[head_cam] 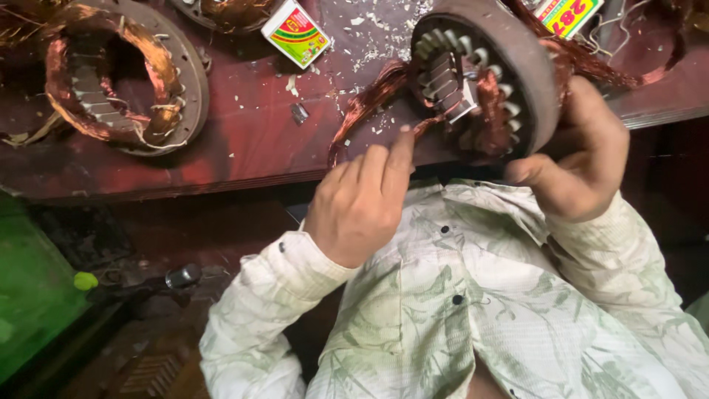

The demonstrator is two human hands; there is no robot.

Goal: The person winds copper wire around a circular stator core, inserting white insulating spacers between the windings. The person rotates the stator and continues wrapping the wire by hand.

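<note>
The right hand (580, 159) gripped a motor stator (484, 77) tilted at the worktop (244, 140) edge. The left hand (362, 203), fingers pinched, pulled a copper winding strand (369, 100). Stripping looked midway; freeing further coils would demand firm, steady tugs.

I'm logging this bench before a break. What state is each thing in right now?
Held stator ring: tilted on the bench edge, copper winding partly pulled out.
Loose copper strand: trailing from the ring over the bench.
Left hand: grip closed, pinching the strand.
Right hand: grip closed on the ring's rim.
Second stator: lying flat, winding still in.
Small box: closed, lying flat.
</note>
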